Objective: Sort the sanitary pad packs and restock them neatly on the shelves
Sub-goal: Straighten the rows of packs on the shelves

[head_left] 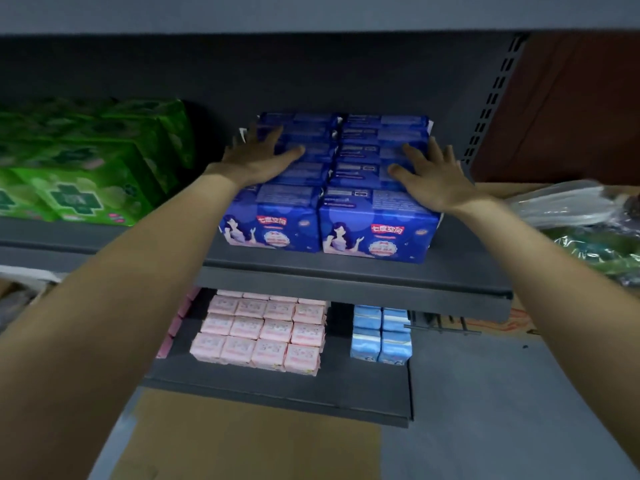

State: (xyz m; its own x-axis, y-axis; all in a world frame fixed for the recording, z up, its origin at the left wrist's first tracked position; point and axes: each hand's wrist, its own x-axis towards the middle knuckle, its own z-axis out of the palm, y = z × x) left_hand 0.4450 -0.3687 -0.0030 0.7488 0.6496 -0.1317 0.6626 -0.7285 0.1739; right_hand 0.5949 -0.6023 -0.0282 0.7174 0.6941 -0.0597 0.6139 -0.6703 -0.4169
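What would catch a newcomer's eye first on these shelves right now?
Both hands lie flat on the dark blue packs, two rows at the middle of the upper shelf: left hand, right hand. Green packs fill that shelf's left end. Below sit pink packs and light blue packs.

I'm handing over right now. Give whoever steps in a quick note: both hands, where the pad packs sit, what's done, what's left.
Left hand: open, flat on the left side of the dark blue packs.
Right hand: open, flat on their right side.
Dark blue packs: two rows on the middle shelf, squared between both hands.
Green packs: same shelf, to the left, some leaning.
Lower shelf: pink packs in a tidy block, light blue packs to their right.
Done: blue, pink and light blue groups look shelved.
Left: probably finish squaring the blue rows, then straighten the green ones. Whether more stock is waiting can't be seen.
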